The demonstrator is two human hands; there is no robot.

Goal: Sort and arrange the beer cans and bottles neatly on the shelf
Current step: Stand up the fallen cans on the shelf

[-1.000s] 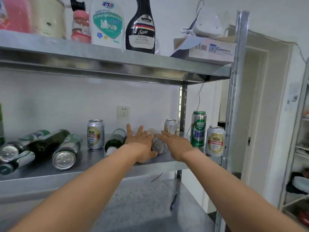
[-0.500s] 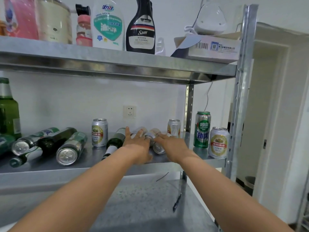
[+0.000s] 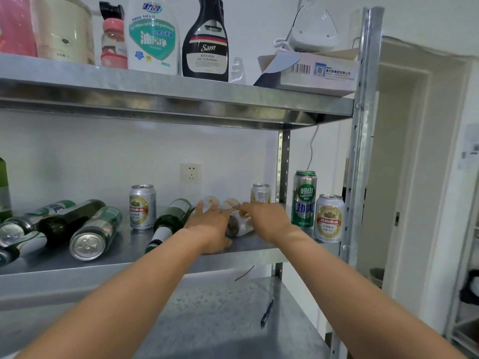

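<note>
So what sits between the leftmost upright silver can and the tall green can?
Head view: a green bottle on its side, toppled cans under the left hand and right hand, another upright silver can behind.

Green bottle (image 3: 3,193) cut by left edge, lying cans (image 3: 237,225) half hidden behind left hand (image 3: 210,224) and right hand (image 3: 264,216) (labels blurred)

The metal shelf (image 3: 129,263) bears at its left edge a dark bottle (image 3: 67,221) lying among toppled cans (image 3: 96,233), their ends toward the front edge. Toward the middle come a silver can (image 3: 142,207) standing upright, a green bottle (image 3: 171,218) lying neck-forward, a fallen can (image 3: 237,225), and a small can (image 3: 260,193) upright at the back. By the right edge a tall green can (image 3: 304,199) stands just beside a short can (image 3: 329,218).
</note>
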